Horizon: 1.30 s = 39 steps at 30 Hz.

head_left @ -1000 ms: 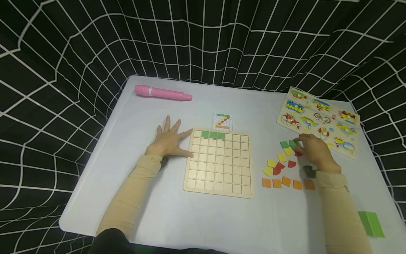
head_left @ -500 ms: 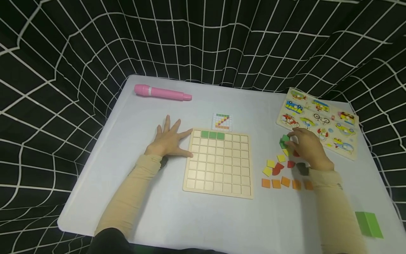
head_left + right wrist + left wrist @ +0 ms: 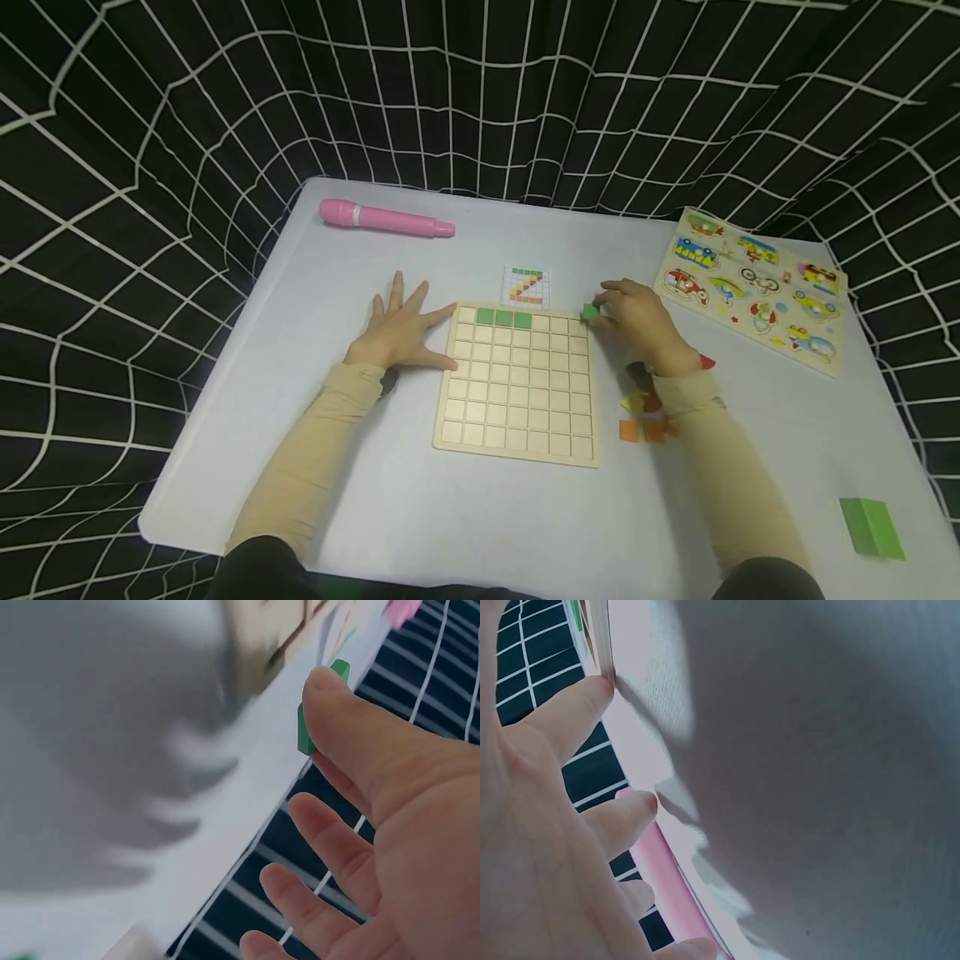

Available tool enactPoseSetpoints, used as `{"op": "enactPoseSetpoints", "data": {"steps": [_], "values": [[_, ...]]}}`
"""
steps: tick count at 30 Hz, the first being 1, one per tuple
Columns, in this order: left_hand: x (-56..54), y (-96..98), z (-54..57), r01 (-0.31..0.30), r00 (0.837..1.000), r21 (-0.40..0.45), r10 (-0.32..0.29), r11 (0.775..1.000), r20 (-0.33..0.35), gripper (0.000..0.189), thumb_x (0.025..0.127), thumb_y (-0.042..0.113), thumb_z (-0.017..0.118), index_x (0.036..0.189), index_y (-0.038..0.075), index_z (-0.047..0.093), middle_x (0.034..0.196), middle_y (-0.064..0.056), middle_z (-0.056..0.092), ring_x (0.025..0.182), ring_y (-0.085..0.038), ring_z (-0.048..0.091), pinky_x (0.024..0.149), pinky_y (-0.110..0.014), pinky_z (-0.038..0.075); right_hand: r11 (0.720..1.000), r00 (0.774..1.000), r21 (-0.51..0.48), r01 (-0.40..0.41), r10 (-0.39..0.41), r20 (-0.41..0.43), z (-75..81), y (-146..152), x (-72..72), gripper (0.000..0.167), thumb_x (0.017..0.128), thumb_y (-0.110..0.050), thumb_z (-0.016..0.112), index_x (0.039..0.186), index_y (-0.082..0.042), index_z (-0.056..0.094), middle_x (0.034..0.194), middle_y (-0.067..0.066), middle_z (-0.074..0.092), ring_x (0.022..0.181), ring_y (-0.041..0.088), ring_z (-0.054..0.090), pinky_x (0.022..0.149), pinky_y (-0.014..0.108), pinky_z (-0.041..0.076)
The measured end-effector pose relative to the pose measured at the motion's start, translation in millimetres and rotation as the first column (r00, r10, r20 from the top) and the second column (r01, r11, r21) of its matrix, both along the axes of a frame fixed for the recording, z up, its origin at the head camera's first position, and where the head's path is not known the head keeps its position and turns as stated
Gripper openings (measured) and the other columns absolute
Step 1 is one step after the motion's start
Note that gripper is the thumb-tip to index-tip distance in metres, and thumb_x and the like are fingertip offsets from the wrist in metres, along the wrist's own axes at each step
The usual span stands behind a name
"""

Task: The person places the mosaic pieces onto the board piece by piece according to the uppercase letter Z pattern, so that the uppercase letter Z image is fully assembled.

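A wooden grid board point(image 3: 516, 392) lies mid-table, with three green tiles point(image 3: 504, 318) side by side in its top row. My left hand point(image 3: 393, 333) is spread flat on the table; its thumb and index fingertips touch the board's left edge. At the board's upper right corner, my right hand point(image 3: 637, 321) pinches a green square tile point(image 3: 590, 312) between thumb and index finger. The right wrist view shows that green tile point(image 3: 304, 735) partly behind the thumb, the other fingers loosely bent. Above the board lies a small pattern card point(image 3: 527, 287).
Orange tiles point(image 3: 629, 431), a yellow tile point(image 3: 632, 403) and a red piece point(image 3: 707, 362) show around my right forearm, which hides others. A vehicle picture puzzle point(image 3: 757, 287) lies at back right, a pink microphone point(image 3: 386, 220) at back left, a folded green piece point(image 3: 872, 528) at front right.
My right hand has gathered green from the loose pieces at right and carried it left to the board's upper right corner. The left hand and board have stayed put.
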<state>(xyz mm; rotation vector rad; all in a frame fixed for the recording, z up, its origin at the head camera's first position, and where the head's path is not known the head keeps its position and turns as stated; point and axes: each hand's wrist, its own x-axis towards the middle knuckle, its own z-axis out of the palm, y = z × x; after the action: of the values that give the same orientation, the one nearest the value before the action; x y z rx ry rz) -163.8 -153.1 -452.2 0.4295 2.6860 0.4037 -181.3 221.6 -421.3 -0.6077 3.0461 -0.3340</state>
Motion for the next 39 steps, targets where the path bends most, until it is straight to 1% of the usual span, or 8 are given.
{"op": "enactPoseSetpoints", "data": {"steps": [6, 12, 17, 22, 26, 30, 35, 39], "values": [[-1.2, 1.4, 1.0, 0.0, 1.0, -0.009, 0.0, 1.0, -0.004, 0.107, 0.073, 0.078, 0.075, 0.162, 0.039, 0.029, 0.176, -0.015, 0.0, 0.157, -0.049, -0.025, 0.123, -0.078, 0.0, 1.0, 0.996, 0.026, -0.004, 0.001, 0.092, -2.9, -37, -3.4, 0.034, 0.091, -0.022, 0.079, 0.117, 0.0, 0.073, 0.148, 0.025, 0.057, 0.145, 0.051, 0.044, 0.124, 0.064, 0.031], [-2.4, 2.7, 3.0, 0.001, 1.0, -0.011, -0.001, 1.0, -0.011, 0.107, 0.073, 0.077, 0.075, 0.162, 0.04, 0.029, 0.177, -0.015, 0.001, 0.157, -0.049, -0.025, 0.124, -0.078, 0.0, 0.998, 0.992, 0.039, -0.041, 0.036, 0.123, -5.5, -55, -3.1, 0.034, 0.091, -0.023, 0.079, 0.117, -0.002, 0.075, 0.15, 0.022, 0.057, 0.147, 0.049, 0.043, 0.123, 0.068, 0.03], [-2.3, 3.2, 4.0, -0.002, 1.0, -0.014, 0.002, 1.0, -0.008, 0.107, 0.073, 0.077, 0.075, 0.162, 0.04, 0.029, 0.177, -0.015, 0.001, 0.157, -0.048, -0.025, 0.124, -0.077, 0.0, 0.996, 0.991, 0.048, -0.069, 0.063, 0.117, -8.7, -56, -4.9, 0.032, 0.091, -0.023, 0.079, 0.115, -0.002, 0.076, 0.149, 0.019, 0.059, 0.146, 0.043, 0.047, 0.122, 0.068, 0.031], [-1.6, 2.8, 5.1, -0.004, 1.0, -0.016, 0.003, 1.0, -0.01, 0.106, 0.073, 0.077, 0.075, 0.162, 0.039, 0.03, 0.176, -0.016, 0.001, 0.157, -0.049, -0.025, 0.123, -0.078, 0.0, 0.995, 0.992, 0.051, -0.091, 0.086, 0.096, -10.7, -57, -7.5, 0.032, 0.09, -0.023, 0.08, 0.115, -0.004, 0.077, 0.149, 0.018, 0.06, 0.144, 0.042, 0.05, 0.121, 0.068, 0.034], [-1.4, 2.9, 6.3, -0.008, 1.0, -0.009, 0.008, 1.0, -0.005, 0.106, 0.073, 0.076, 0.076, 0.162, 0.039, 0.03, 0.176, -0.016, 0.001, 0.157, -0.049, -0.025, 0.123, -0.078, -0.001, 0.993, 0.991, 0.028, -0.112, 0.109, 0.081, -11.9, -58, -9.1, 0.032, 0.089, -0.023, 0.081, 0.115, -0.005, 0.078, 0.146, 0.018, 0.063, 0.141, 0.04, 0.054, 0.119, 0.064, 0.039], [-1.7, 3.3, 6.4, -0.012, 1.0, 0.0, 0.012, 1.0, -0.007, 0.106, 0.074, 0.076, 0.076, 0.161, 0.039, 0.03, 0.176, -0.016, 0.002, 0.157, -0.049, -0.025, 0.123, -0.078, -0.001, 0.99, 0.989, 0.025, -0.136, 0.135, 0.065, -13.3, -57, -10.7, 0.035, 0.088, -0.026, 0.082, 0.117, -0.007, 0.078, 0.144, 0.017, 0.064, 0.138, 0.039, 0.058, 0.115, 0.062, 0.044], [-0.1, 3.1, 5.4, -0.007, 1.0, -0.006, 0.007, 1.0, -0.005, 0.105, 0.074, 0.076, 0.075, 0.162, 0.039, 0.03, 0.176, -0.016, 0.002, 0.157, -0.05, -0.024, 0.123, -0.078, 0.0, 0.994, 0.99, 0.035, -0.106, 0.102, 0.095, -12.1, -51, -8.4, 0.041, 0.09, -0.029, 0.08, 0.124, -0.007, 0.074, 0.146, 0.019, 0.062, 0.137, 0.042, 0.058, 0.118, 0.065, 0.04], [2.3, 2.0, 4.4, -0.003, 1.0, -0.015, 0.003, 1.0, -0.004, 0.105, 0.075, 0.076, 0.075, 0.162, 0.038, 0.03, 0.176, -0.017, 0.001, 0.157, -0.051, -0.023, 0.123, -0.079, 0.001, 0.996, 0.991, 0.047, -0.081, 0.075, 0.109, -9.5, -38, -4.6, 0.046, 0.091, -0.029, 0.08, 0.129, -0.005, 0.071, 0.149, 0.022, 0.058, 0.137, 0.045, 0.057, 0.117, 0.062, 0.042]]}}
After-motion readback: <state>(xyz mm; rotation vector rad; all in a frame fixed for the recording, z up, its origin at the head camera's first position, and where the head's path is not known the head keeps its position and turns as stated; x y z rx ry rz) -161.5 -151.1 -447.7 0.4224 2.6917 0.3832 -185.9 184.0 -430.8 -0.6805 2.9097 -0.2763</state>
